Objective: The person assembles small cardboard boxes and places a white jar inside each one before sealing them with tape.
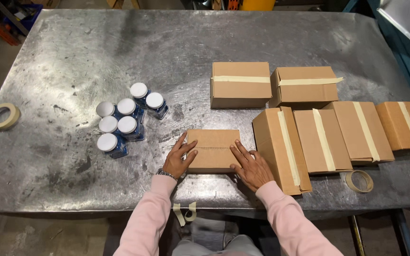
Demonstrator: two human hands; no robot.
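Both hands are down flat on the small cardboard box (213, 150) at the near middle of the metal table (72, 57). The left hand (179, 159) lies open, fingers spread and stretched, palm at the box's left edge with the fingertips reaching onto its top; nothing is gripped, it just presses. The right hand (250, 167) is open too, fingers extended and slightly fanned, resting on the box's right near corner, with its palm spilling off onto the table beside it. The box's top flaps are closed, with no tape that I can make out across the seam. A bracelet (166, 174) sits on the left wrist, pink sleeves below. Just right of the right hand stands a taped box (281, 149), the first of a row of four taped boxes (361, 130) running to the right; two more taped boxes (274, 85) sit behind them. Left of the hands, well apart, is a cluster of six blue jars with white lids (126, 121). A tape roll (3, 116) lies at the far left edge, another tape roll (359, 181) near the right front edge, and short tape strips (185, 213) hang off the table's front lip. The box's underside and whatever is inside it stay hidden, the jar contents are too small to tell, and the rightmost box is cut close by the frame edge.
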